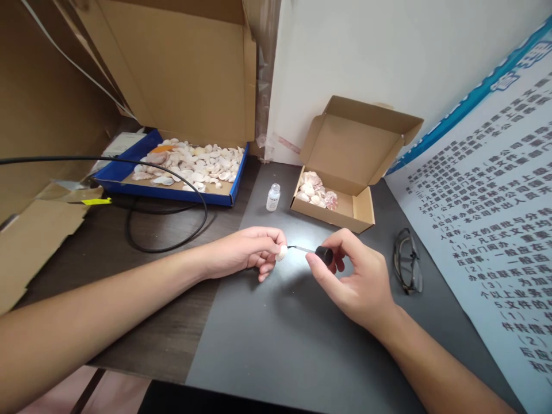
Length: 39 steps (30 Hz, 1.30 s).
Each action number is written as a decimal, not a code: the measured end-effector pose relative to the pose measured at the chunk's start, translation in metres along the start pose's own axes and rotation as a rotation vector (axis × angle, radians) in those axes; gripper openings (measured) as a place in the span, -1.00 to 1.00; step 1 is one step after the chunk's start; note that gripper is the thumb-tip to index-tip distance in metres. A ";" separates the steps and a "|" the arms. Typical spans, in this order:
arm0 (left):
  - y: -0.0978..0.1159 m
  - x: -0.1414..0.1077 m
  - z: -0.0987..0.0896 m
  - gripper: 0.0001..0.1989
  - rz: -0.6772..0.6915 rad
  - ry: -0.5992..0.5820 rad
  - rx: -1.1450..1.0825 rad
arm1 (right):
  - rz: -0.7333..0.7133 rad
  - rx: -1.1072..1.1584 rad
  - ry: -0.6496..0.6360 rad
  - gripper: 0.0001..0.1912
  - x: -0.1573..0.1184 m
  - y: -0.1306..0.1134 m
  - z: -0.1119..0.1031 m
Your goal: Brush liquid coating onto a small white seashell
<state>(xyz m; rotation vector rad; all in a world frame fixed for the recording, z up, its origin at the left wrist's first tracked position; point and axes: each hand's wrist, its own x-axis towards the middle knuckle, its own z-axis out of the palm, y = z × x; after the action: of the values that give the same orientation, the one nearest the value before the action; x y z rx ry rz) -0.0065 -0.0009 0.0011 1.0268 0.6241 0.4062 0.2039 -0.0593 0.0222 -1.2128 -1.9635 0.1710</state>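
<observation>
Between the thumb and fingers of my left hand point(254, 250) is a small white ribbed shell point(282, 253). My right hand point(353, 276) pinches the black cap point(324, 255) of a thin brush point(302, 249), whose dark tip points left and reaches the shell's right side. Whether the tip touches the shell is too small to tell. Beyond my hands, a small clear glass bottle point(273, 198) with a white label stands upright and uncapped on the dark grey mat point(276, 333).
At the back left, a blue-edged box point(190, 197) holds many white shells. A small open cardboard box point(340, 221) with several shells stands back right. Glasses point(406, 261) lie at the right, by a printed poster point(495, 201). A black cable point(166, 251) loops on the left.
</observation>
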 end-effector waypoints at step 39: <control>-0.001 0.001 -0.001 -0.95 -0.005 0.015 -0.019 | 0.004 -0.025 -0.100 -0.75 -0.001 0.005 0.002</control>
<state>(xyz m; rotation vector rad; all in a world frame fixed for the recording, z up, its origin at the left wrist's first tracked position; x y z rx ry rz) -0.0066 -0.0001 -0.0004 1.0044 0.6354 0.4148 0.2062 -0.0568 0.0185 -1.2460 -2.0548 0.2133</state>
